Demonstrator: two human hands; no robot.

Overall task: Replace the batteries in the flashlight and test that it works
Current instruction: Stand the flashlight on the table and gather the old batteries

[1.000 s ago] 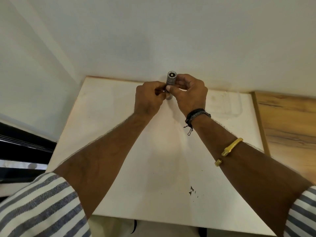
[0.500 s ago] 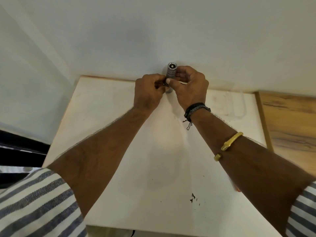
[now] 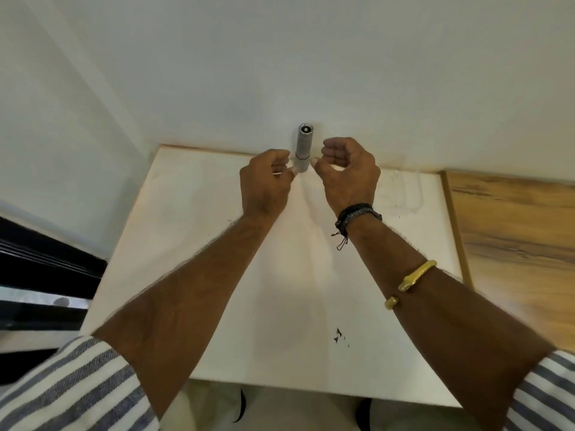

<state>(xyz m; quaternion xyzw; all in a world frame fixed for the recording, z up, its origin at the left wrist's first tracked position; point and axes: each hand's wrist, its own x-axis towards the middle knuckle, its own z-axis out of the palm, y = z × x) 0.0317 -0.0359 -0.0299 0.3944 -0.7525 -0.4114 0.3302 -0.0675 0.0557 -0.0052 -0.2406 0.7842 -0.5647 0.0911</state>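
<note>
A small silver flashlight (image 3: 303, 146) stands upright on its end at the far edge of the white table (image 3: 202, 244), close to the wall, its round top end facing me. My left hand (image 3: 266, 185) is just left of its base with loosely curled fingers and the thumb tip almost at the barrel. My right hand (image 3: 348, 175) is just right of it, fingers spread and curved, thumb tip close to the base. Neither hand wraps the flashlight. No loose batteries are visible.
A wood-grain surface (image 3: 513, 228) adjoins the table on the right. A white wall (image 3: 311, 57) rises directly behind the flashlight. Dark slatted furniture (image 3: 46, 259) lies to the left, below table level. Small black marks (image 3: 339, 334) dot the tabletop near me.
Both hands gripped the flashlight together before; they have now let go and drawn apart to either side, leaving it standing by itself.
</note>
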